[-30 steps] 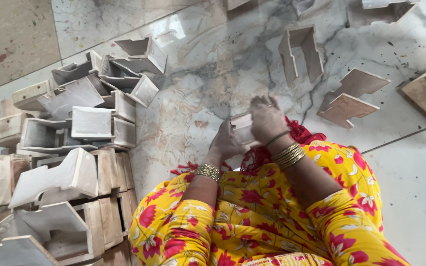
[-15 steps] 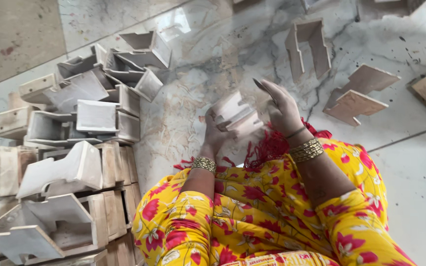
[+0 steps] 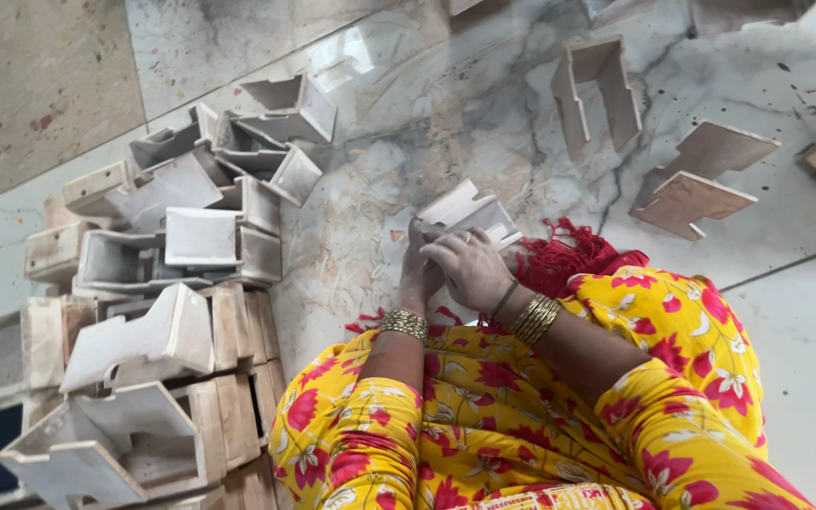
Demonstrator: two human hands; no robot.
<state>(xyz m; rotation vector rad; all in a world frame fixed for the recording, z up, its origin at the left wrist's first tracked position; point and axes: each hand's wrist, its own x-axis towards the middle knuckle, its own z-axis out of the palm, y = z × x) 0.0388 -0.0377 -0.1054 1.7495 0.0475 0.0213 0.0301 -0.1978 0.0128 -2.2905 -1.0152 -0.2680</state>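
Observation:
Both of my hands hold a small white notched box piece point(image 3: 469, 215) just above the marble floor in front of my lap. My left hand point(image 3: 417, 269) grips its near left side from below. Across its near edge lies my right hand point(image 3: 469, 267), fingers curled over it. Gold bangles circle both wrists. My yellow flowered garment point(image 3: 521, 416) and a red fringed cloth point(image 3: 569, 260) lie directly under and beside the hands.
A heap of similar white box pieces point(image 3: 191, 217) is stacked at the left, reaching the lower left corner. One open box piece point(image 3: 597, 94) stands farther out on the floor. Two flat notched boards point(image 3: 696, 184) lie at the right, another board at the right edge.
The white piece has been turned and drawn nearer my lap. My right hand, raised with spread fingers half a second ago, now rests closed over the piece's near edge.

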